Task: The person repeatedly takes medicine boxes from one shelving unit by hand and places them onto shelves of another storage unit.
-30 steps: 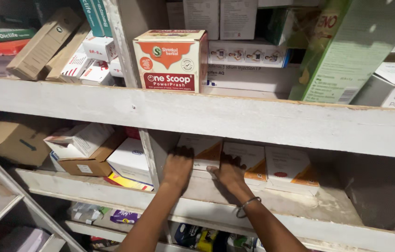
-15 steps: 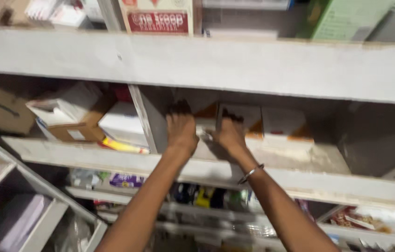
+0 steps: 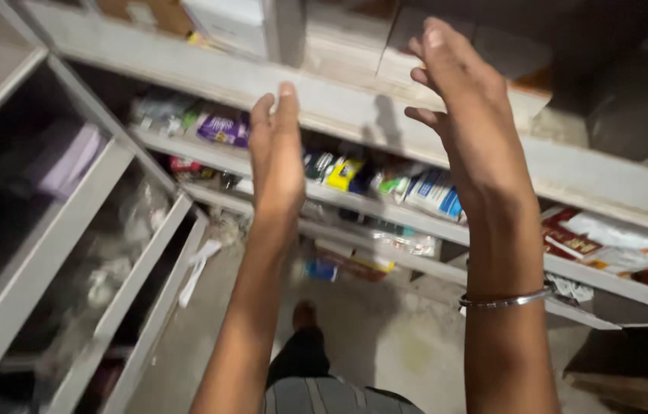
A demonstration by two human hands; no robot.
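From the head camera, you are looking down a run of grey shelves, and both of your hands are raised in front of them. Your left hand (image 3: 278, 157) is flat and open, fingers together and pointing up, holding nothing. Your right hand (image 3: 465, 115) is also open and empty, fingers loosely spread, with a thin metal bangle (image 3: 505, 300) sitting on the wrist below it.

What could go wrong, as a judgement: with both palms facing each other and neither grip closed on anything, the pale cartons (image 3: 385, 46) on the upper shelf (image 3: 324, 100) are resting unsupported, and a careless sweep of the right fingers could be knocking one off the edge. The picture is blurred, so you are probably moving your head fast, which makes misjudging the shelf lip (image 3: 607, 192) easy.

The nearest things are those cartons, just behind and between your fingertips, the right hand closer to them than the left; whether the right fingers are touching one I cannot tell. Lower down, well apart from both hands, a purple packet (image 3: 223, 126), yellow and blue packs (image 3: 385, 180) and red-and-white pouches (image 3: 607, 241) are lying on the lower shelves. Your foot (image 3: 305, 316) is showing on the concrete floor (image 3: 385, 345) beneath
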